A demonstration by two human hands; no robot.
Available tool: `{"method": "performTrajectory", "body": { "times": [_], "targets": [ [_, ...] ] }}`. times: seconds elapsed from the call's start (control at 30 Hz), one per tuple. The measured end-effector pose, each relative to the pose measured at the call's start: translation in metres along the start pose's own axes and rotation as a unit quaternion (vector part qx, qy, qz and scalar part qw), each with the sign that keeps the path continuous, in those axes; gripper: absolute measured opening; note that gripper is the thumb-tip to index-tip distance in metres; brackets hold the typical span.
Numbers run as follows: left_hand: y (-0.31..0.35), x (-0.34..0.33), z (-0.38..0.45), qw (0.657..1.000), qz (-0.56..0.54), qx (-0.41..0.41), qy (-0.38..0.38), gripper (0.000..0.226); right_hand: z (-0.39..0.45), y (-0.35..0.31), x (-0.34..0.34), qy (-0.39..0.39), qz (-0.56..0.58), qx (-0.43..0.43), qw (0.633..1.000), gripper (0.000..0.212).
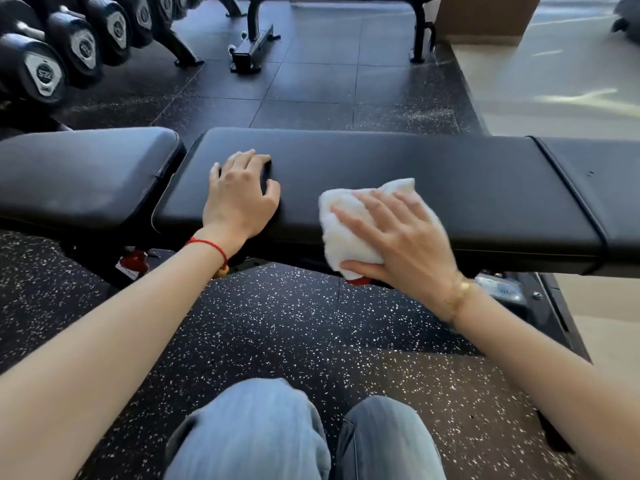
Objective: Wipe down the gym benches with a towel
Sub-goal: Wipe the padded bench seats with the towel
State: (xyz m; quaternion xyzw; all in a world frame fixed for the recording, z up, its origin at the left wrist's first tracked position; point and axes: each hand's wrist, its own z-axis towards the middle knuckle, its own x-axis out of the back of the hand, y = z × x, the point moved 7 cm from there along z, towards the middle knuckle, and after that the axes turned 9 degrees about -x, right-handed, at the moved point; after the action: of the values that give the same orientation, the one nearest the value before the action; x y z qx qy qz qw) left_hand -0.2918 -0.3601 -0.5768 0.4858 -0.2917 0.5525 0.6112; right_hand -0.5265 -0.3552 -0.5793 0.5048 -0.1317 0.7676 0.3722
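While the left hand (240, 195) is bracing flat, the right hand (398, 233) is pressing the towel (346, 233) along the bench (485, 188) near edge; plenty is looking unwiped.

A gym: a rack of black dumbbells (52, 57) stands at the left, padded black benches (381, 188) sit on speckled rubber flooring (277, 323), and another bench frame (252, 46) stands beyond.

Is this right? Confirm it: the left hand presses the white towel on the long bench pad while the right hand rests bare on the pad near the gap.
Not quite: the hands are swapped. In the head view the right hand presses the white towel on the long bench pad, while the left hand rests bare on the pad near the gap.
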Motion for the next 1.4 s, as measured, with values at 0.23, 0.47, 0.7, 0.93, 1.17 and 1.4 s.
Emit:
{"method": "performTrajectory", "body": {
  "times": [0.23,0.47,0.7,0.93,1.17,1.4],
  "targets": [
    [-0.007,0.0,-0.001,1.0,-0.004,-0.011,-0.009,0.055,0.006,-0.025,-0.014,0.034,-0.016,0.01,0.999,0.065],
    [-0.001,-0.003,0.002,1.0,0.012,-0.009,-0.022,0.062,-0.044,0.067,0.008,-0.012,-0.01,-0.106,0.994,0.073],
    [0.001,-0.003,0.002,0.999,0.023,-0.013,-0.025,0.059,0.034,0.033,-0.015,-0.132,0.101,-0.209,0.964,0.068],
    [-0.006,-0.001,-0.001,1.0,0.017,-0.018,-0.019,0.056,0.05,-0.001,-0.023,-0.178,0.137,-0.108,0.969,0.08],
    [0.001,-0.002,0.001,0.999,0.027,-0.014,-0.019,0.062,0.084,0.105,-0.061,-0.196,0.06,-0.258,0.944,0.077],
    [-0.002,0.001,0.001,0.999,0.029,-0.017,-0.015,0.061,0.138,0.002,-0.071,-0.208,0.109,-0.136,0.962,0.068]
  ]
}}
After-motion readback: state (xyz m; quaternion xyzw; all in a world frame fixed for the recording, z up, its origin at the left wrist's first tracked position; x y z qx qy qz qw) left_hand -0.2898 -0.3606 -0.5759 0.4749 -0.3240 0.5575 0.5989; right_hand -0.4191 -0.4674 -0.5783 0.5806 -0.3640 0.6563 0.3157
